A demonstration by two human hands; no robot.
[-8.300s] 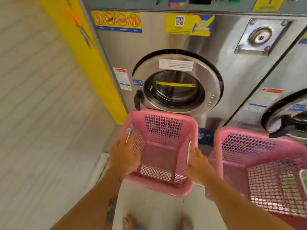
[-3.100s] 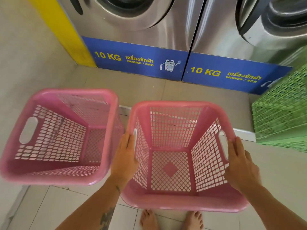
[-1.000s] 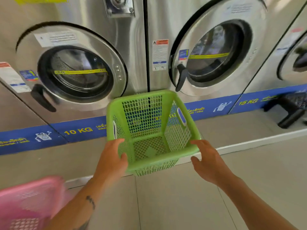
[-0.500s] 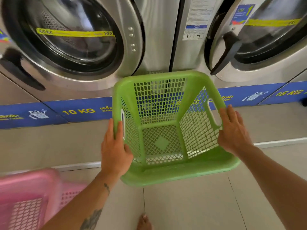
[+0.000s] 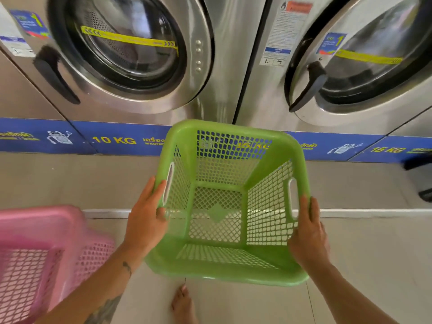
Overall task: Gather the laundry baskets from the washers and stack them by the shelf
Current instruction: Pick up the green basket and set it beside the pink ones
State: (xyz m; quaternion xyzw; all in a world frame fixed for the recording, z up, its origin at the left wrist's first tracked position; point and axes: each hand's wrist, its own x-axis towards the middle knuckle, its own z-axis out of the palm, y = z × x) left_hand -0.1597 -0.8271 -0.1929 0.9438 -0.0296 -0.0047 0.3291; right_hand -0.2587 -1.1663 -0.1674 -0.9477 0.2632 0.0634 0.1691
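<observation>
A green mesh laundry basket [image 5: 224, 272] hangs empty in front of me, above the floor and before two steel washers. My left hand [image 5: 146, 218] grips its left rim by the handle slot. My right hand [image 5: 307, 232] grips the right rim beside the other slot. A pink basket [image 5: 35, 253] sits at the lower left, blurred, with a second pink one apparently nested in it.
The left washer [image 5: 121, 54] and right washer [image 5: 364, 57] have shut round doors above a blue 10 KG / 15 KG strip. A raised step edge [image 5: 374, 212] runs across the floor. A dark object [image 5: 420, 178] stands at far right. My bare foot [image 5: 183, 305] is below.
Both hands have closed on the green basket's rims and drawn it nearer and lower. The view has tilted down, and the pink basket now shows larger at left.
</observation>
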